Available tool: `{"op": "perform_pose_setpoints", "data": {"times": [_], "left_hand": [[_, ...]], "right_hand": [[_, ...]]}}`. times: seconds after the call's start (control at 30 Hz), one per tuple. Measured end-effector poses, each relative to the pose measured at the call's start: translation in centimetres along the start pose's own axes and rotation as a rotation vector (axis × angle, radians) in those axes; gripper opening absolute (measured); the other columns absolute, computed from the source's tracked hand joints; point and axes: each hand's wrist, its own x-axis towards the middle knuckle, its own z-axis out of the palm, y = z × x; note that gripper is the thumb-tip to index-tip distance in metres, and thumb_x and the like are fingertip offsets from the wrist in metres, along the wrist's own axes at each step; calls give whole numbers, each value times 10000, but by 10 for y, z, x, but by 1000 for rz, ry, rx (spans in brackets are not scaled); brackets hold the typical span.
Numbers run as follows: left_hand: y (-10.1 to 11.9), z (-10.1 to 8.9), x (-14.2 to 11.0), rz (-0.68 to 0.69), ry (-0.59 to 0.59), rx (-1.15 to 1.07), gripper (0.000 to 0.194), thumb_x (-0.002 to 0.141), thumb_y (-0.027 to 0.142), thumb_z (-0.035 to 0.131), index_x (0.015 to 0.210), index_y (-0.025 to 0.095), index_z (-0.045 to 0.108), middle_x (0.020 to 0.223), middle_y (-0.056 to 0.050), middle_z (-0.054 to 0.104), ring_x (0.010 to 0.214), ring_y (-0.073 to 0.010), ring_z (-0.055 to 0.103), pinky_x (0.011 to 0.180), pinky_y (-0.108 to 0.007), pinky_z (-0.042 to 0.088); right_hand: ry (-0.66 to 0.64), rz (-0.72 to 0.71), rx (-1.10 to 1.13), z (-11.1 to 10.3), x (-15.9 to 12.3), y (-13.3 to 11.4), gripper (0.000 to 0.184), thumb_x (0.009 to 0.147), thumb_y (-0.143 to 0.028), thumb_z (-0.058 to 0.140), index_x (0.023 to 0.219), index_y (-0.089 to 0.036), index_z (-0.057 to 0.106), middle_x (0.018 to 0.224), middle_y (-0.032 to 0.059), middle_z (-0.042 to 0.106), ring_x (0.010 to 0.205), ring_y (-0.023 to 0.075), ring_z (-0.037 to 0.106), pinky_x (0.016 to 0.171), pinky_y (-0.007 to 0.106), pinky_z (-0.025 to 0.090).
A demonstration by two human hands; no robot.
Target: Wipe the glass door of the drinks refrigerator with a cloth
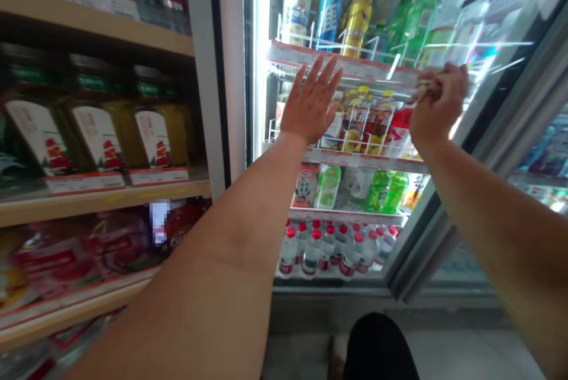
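Observation:
My left hand (pixel 308 102) reaches forward with its fingers spread and holds nothing. It is in front of a lit drinks fridge, near the red-edged shelf strip (pixel 337 59) below the cans; I cannot tell whether it touches. My right hand (pixel 437 105) is closed around a crumpled brownish-white thing (pixel 428 89), maybe a cloth, blurred and partly hidden by the fingers. Nearby on the top shelf stand a white can (pixel 297 10), a blue can (pixel 329 18), a gold can (pixel 356 26) and green bottles (pixel 421 16). Yellow-capped bottles (pixel 364 110) stand behind and between my hands.
Lower shelves hold green drink bottles (pixel 386 190) and several red-capped water bottles (pixel 315 250). The fridge's metal door frame (pixel 426 250) runs along the right. At left, a wooden shelf (pixel 102 199) carries large oil-like bottles (pixel 153 125). My dark-clothed knee (pixel 379 347) shows below.

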Motion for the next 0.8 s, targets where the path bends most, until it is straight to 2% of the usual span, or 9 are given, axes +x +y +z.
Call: {"op": "perform_pose_setpoints", "data": {"times": [0.07, 0.13, 0.23, 0.3, 0.43, 0.5, 0.6, 0.7, 0.8], "left_hand": [[1, 0, 0, -5, 0, -36, 688, 1019, 290, 342, 1696, 223, 236, 1730, 88, 59, 1584, -126, -144, 1323, -354, -182], [1, -1, 0, -12, -6, -60, 694, 1012, 299, 319, 1695, 221, 234, 1725, 100, 45, 1581, -120, -147, 1324, -350, -184], [1, -2, 1, -23, -20, -71, 703, 1000, 324, 320, 1692, 237, 239, 1717, 119, 43, 1578, -109, -154, 1321, -336, -189], [0, -3, 1, -22, -23, -79, 701, 998, 345, 322, 1690, 273, 242, 1711, 144, 57, 1571, -92, -168, 1319, -330, -190], [0, -3, 1, -28, -33, -86, 703, 1004, 354, 277, 1697, 245, 231, 1710, 156, 45, 1556, -96, -202, 1336, -348, -172], [0, -4, 1, -36, -45, -88, 706, 1003, 356, 266, 1698, 241, 232, 1706, 156, 32, 1558, -98, -195, 1339, -353, -168], [0, -5, 2, -39, -52, -98, 702, 1001, 365, 266, 1695, 262, 241, 1702, 160, 30, 1567, -94, -169, 1331, -347, -177], [-1, -5, 1, -33, -47, -92, 701, 1003, 354, 264, 1693, 231, 251, 1708, 135, 22, 1576, -98, -147, 1322, -330, -187], [-3, -2, 2, -30, -29, -103, 702, 1000, 364, 295, 1692, 255, 251, 1707, 154, 32, 1576, -99, -155, 1316, -317, -198]], "right_hand": [[78, -23, -50, 8, -4, -15, 269, 967, -227, 468, 1215, -203, 568, 1540, 168, 466, 1514, 347, 327, 1276, 629, 239], [10, -89, -62, 14, -20, -38, 301, 973, -331, 528, 1241, -196, 559, 1562, 157, 452, 1535, 350, 321, 1260, 617, 308], [-143, -121, -70, 14, -40, -62, 304, 970, -421, 554, 1204, -228, 574, 1553, 109, 481, 1563, 345, 299, 1256, 650, 322], [-194, -107, -48, 12, -40, -66, 243, 981, -354, 515, 1186, -251, 594, 1533, 83, 506, 1562, 321, 318, 1271, 642, 314], [-219, -131, 31, 14, -27, -72, 295, 998, -221, 432, 1213, -283, 625, 1520, 45, 522, 1553, 260, 347, 1302, 560, 320], [-253, -205, 35, 20, -28, -83, 319, 1023, -216, 398, 1216, -287, 641, 1507, 27, 542, 1543, 243, 368, 1302, 524, 339], [-426, -367, 42, 27, -35, -100, 320, 1052, -245, 404, 1239, -294, 659, 1493, 0, 578, 1515, 233, 420, 1285, 503, 372], [-534, -390, 43, 24, -33, -98, 304, 1047, -251, 438, 1231, -315, 672, 1495, -30, 583, 1511, 220, 426, 1287, 496, 367], [-401, -266, 14, 11, -24, -72, 305, 1028, -243, 423, 1197, -282, 674, 1517, -7, 557, 1519, 235, 403, 1292, 529, 346]]}}
